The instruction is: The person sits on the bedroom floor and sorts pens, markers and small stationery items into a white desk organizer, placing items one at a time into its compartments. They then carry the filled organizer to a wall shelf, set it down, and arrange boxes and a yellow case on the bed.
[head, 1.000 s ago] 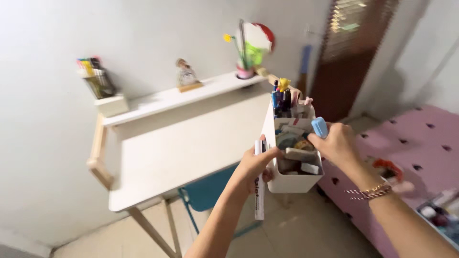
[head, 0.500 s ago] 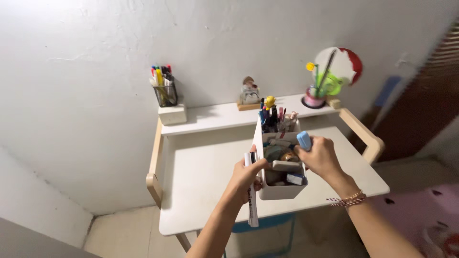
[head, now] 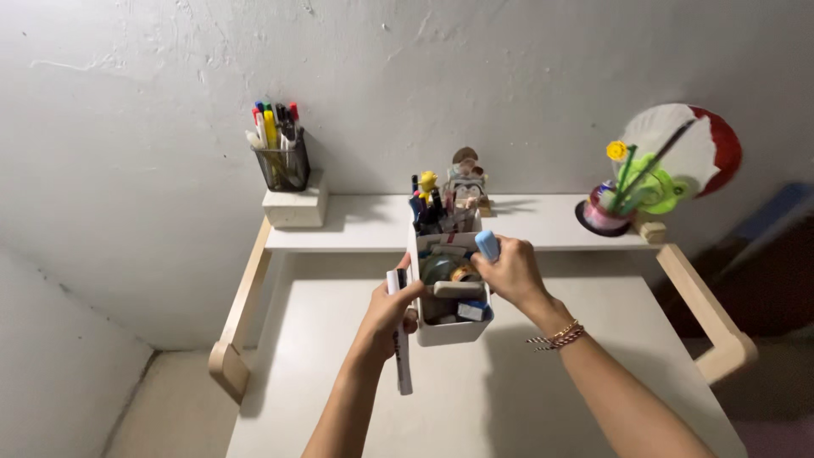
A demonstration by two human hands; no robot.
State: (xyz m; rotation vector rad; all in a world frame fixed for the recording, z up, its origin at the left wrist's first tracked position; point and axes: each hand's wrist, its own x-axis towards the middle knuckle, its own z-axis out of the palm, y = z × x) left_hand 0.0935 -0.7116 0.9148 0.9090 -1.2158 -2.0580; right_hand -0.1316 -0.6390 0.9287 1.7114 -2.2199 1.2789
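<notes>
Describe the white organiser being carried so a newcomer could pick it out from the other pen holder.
Over the middle of the white desk, both hands grip a white box organiser. Unlike the black mesh pen cup on the shelf's left block, it is solid white and crammed with mixed stationery.

A white counter [head: 543, 399] with pale wooden side rails stands against the wall, a raised shelf [head: 373, 225] along its back. On the shelf: a white block [head: 294, 208] at ten o'clock carrying a mesh pen cup [head: 282, 161], a small figurine [head: 465, 182] at twelve, a paper flower craft [head: 653, 174] at two.
</notes>
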